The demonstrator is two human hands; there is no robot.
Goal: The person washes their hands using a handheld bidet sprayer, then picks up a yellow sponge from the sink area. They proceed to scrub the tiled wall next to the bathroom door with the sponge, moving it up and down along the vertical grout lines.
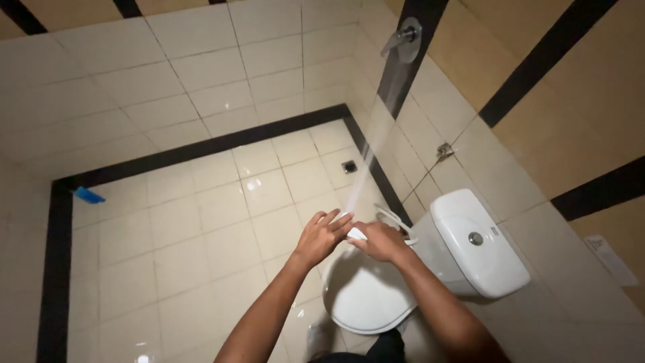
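Both hands meet above the closed white oval toilet lid [366,296]. Right hand [381,240] pinches a small white object [357,233], kind unclear, between fingertips; left hand [324,235] lies against it from the other side, fingers loosely spread and touching rather than clamped.

Around: white ceramic cistern [470,245] with a round chrome flush button [476,238] sits just right of the hands, hard against the cream tiled wall [510,154]. A thin white hose [396,218] loops between right hand and cistern, close to the knuckles. Chrome wall valve [444,150] above the cistern; chrome tap [403,37] high in the corner on a black tile stripe.

Open room: glossy cream tiled floor [201,228] spreads left of the bowl, bordered by a black tile band [201,149]. Square metal floor drain [349,166] near the far corner. Small blue object [88,195] at the left wall edge, well apart from the hands.
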